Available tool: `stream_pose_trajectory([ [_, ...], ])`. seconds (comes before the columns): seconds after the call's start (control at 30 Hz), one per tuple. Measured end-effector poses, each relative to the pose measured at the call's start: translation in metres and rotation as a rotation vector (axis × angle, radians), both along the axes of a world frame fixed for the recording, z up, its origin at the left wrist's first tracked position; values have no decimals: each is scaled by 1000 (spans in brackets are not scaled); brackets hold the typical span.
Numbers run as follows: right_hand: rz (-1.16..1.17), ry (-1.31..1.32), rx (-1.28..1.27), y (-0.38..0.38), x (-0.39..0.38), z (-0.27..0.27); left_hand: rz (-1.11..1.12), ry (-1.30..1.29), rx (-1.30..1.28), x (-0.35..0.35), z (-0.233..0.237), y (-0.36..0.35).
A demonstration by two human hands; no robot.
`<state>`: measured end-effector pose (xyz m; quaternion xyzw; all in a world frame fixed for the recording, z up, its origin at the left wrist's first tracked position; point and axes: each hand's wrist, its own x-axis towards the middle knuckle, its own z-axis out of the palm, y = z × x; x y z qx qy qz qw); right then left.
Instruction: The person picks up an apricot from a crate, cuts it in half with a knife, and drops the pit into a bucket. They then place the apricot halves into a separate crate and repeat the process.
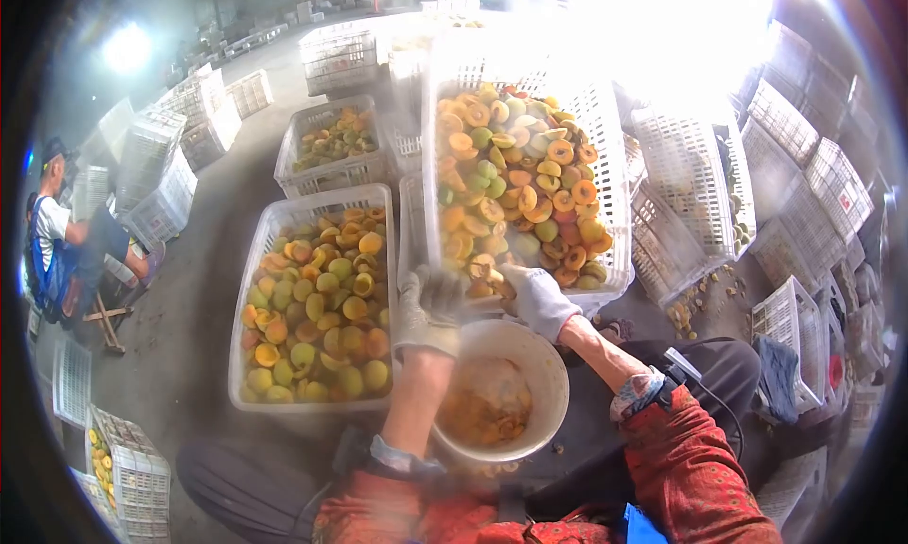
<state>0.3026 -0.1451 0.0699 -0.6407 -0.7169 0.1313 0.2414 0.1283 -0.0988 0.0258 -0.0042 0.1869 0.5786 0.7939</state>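
My left hand (430,307), in a pale work glove, is blurred and curled above the bucket's left rim; what it holds is hidden. My right hand (544,303), in a white glove, is closed at the crate's near edge, its fingertips by a cut fruit piece (486,277). The hands are close together. Below them stands a white bucket (559,393) with wet orange-brown scraps (492,402) inside. Right in front, a raised white crate (619,213) is full of halved, apricot-like fruit (530,199), many showing hollow centres.
On my left, another white crate (248,289) holds whole-looking and cut fruit (326,298). Behind it is a smaller fruit crate (284,161). Empty-looking crates (681,166) lean at right, near scraps on the floor (700,303). A seated person (61,232) is at far left.
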Motion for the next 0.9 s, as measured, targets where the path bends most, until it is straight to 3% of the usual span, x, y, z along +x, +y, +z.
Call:
stream_pose_trajectory([
  [0.17,55,16,69,26,14,-16,18,53,-40,7,9,-7],
  [0.23,155,-279,-183,51,11,-32,-15,21,17,3,-5,2],
  [0.33,107,-230,-357,72,10,-40,23,4,33,-3,-12,12],
  [0.37,105,-229,-355,85,24,-68,21,5,36,-4,-7,10],
  [0.4,281,-64,-189,102,49,-111,51,25,11,-4,4,4],
  [0.47,455,96,-21,106,69,-116,81,38,-13,-6,10,3],
  [0.57,639,426,-403,94,74,-88,44,-60,-24,-10,7,2],
  [0.7,27,-17,-274,65,25,-31,44,2,-62,-5,6,2],
  [0.77,-107,-215,-117,71,10,-49,41,11,-52,-3,-7,6],
  [0.8,-208,-218,-200,78,1,-57,23,0,-7,-3,-17,10],
  [0.9,-150,-294,-303,66,-23,-16,9,8,10,-2,-21,10],
])
